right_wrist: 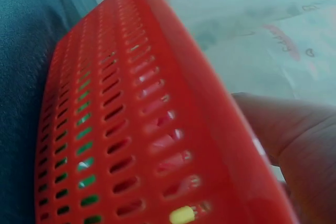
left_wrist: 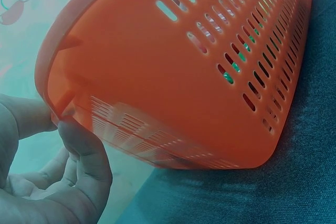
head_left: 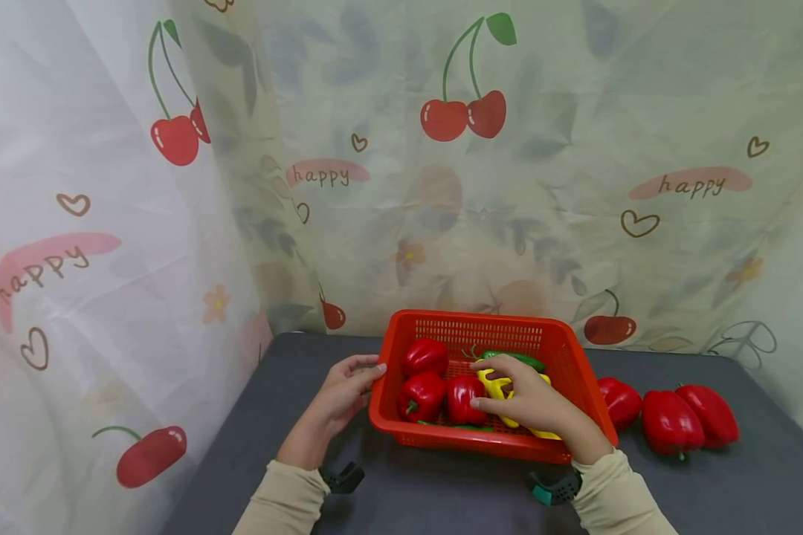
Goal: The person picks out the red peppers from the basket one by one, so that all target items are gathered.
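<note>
A red plastic basket (head_left: 482, 444) with slotted walls sits on the dark table. Its left rim is pinched between the thumb and fingers of my left hand (head_left: 341, 394), which the left wrist view shows close up (left_wrist: 79, 161). My right hand (head_left: 525, 394) reaches over the basket, thumb and fingers spread apart. Its thumb tip is at the right side of a red bell pepper (head_left: 463, 399), and its fingers lie over yellow peppers (head_left: 497, 386). Two more red bell peppers (head_left: 425, 357) are at the basket's left end. A green pepper (head_left: 515, 360) lies along the back wall.
Several red bell peppers (head_left: 671, 422) lie on the table (head_left: 428, 490) just right of the basket. A printed cloth (head_left: 388, 245) hangs behind and at the left. Another green piece (head_left: 471, 428) shows low inside the basket's front wall.
</note>
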A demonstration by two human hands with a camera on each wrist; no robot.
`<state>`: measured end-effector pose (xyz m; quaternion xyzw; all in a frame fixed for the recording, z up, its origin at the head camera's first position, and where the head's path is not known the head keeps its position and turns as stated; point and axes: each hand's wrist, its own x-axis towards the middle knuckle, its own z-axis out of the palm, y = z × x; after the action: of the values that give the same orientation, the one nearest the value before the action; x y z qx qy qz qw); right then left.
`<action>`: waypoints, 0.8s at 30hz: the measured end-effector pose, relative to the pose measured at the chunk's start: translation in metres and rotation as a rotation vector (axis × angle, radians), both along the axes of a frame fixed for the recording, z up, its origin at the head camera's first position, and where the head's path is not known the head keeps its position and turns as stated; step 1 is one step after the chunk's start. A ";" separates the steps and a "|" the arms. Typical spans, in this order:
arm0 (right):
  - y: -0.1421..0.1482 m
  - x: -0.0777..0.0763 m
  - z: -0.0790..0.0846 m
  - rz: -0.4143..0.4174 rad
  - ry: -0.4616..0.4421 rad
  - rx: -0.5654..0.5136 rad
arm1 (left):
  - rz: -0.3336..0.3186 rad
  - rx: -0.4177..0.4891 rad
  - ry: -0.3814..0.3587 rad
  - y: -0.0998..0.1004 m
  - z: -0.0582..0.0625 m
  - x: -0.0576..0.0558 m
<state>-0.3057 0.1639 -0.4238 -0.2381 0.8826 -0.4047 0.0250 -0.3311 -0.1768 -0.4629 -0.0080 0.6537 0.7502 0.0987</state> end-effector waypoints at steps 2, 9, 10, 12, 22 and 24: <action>-0.002 -0.001 -0.001 -0.002 0.001 0.009 | 0.002 0.002 -0.001 0.000 0.000 0.000; -0.008 -0.004 -0.007 -0.015 -0.003 0.020 | 0.001 -0.002 0.002 0.000 0.000 0.000; -0.008 -0.004 -0.008 -0.016 0.001 0.023 | 0.003 0.000 0.001 0.000 0.000 0.000; -0.009 -0.005 -0.010 -0.015 0.011 0.034 | 0.006 0.003 0.000 0.000 0.000 0.000; -0.013 -0.003 -0.015 -0.072 -0.034 0.093 | 0.006 0.003 0.003 0.001 0.000 0.000; -0.013 -0.002 -0.015 -0.074 -0.038 0.101 | 0.005 0.001 0.003 0.001 0.000 0.000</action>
<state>-0.3081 0.1507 -0.4392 -0.1961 0.9093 -0.3649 0.0390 -0.3308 -0.1756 -0.4632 -0.0085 0.6533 0.7509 0.0957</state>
